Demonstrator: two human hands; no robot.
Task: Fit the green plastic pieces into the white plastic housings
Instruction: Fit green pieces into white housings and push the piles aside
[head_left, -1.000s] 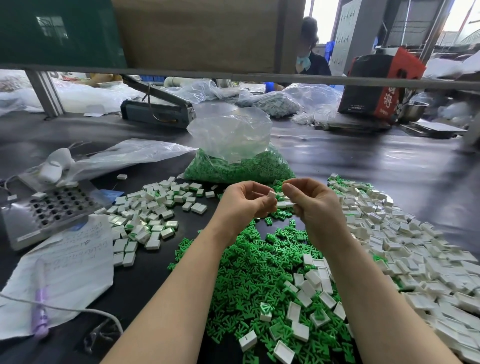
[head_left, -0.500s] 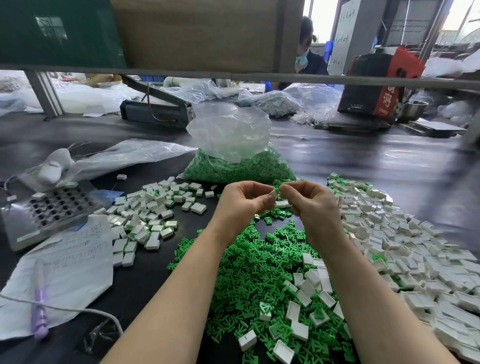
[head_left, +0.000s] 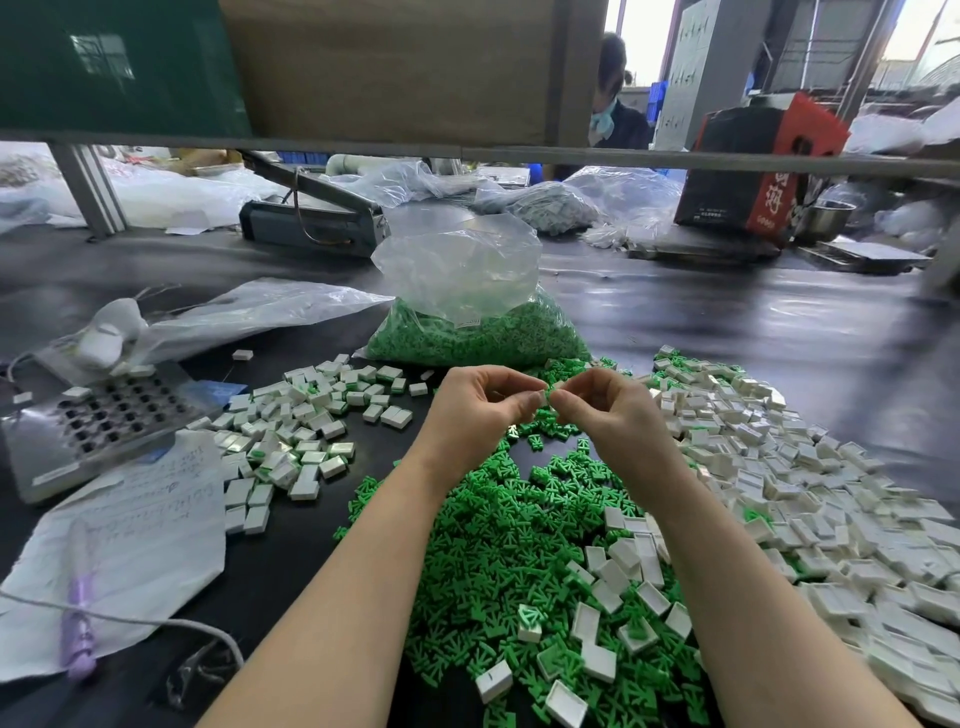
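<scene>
My left hand (head_left: 480, 402) and my right hand (head_left: 605, 402) meet fingertip to fingertip above the table's middle, together pinching one small white housing (head_left: 546, 397); any green piece in it is hidden by my fingers. Below my hands spreads a heap of loose green pieces (head_left: 498, 545). A wide pile of white housings (head_left: 810, 478) lies to the right. A smaller cluster of white housings with green showing in them (head_left: 296, 431) lies to the left.
A clear bag of green pieces (head_left: 478, 322) stands behind my hands. At the left sit a metal jig with holes (head_left: 98, 421), a handwritten paper (head_left: 130, 540) and a purple pen (head_left: 78, 623). A person works beyond the shelf rail (head_left: 618, 104).
My two hands have drawn closer together, so the fingertips now press from both sides on the small white housing. Both stay at about the same spot above the green heap.
</scene>
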